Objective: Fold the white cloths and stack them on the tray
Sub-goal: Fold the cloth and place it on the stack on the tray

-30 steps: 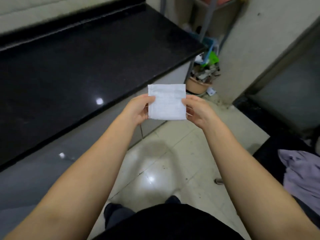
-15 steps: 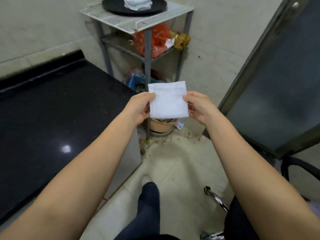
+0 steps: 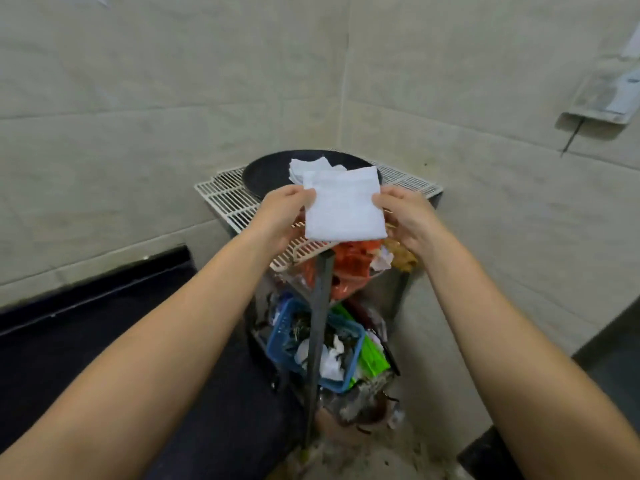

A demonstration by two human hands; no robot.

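Observation:
A folded white cloth (image 3: 344, 206) hangs square between my hands, just in front of the rack. My left hand (image 3: 282, 211) pinches its left edge and my right hand (image 3: 407, 213) pinches its right edge. Behind it a round black tray (image 3: 263, 173) sits on the white wire top shelf (image 3: 225, 195) of a corner rack. A small pile of white cloths (image 3: 310, 167) lies on the tray, partly hidden by the cloth I hold.
The rack's lower shelves hold an orange bag (image 3: 349, 268) and a blue basket (image 3: 287, 336) of clutter. A black countertop (image 3: 86, 341) runs along the left. Tiled walls meet in the corner behind the rack.
My view has swung up and right from the countertop to the corner rack, which is now close. Both hands still hold the folded cloth, now near the tray.

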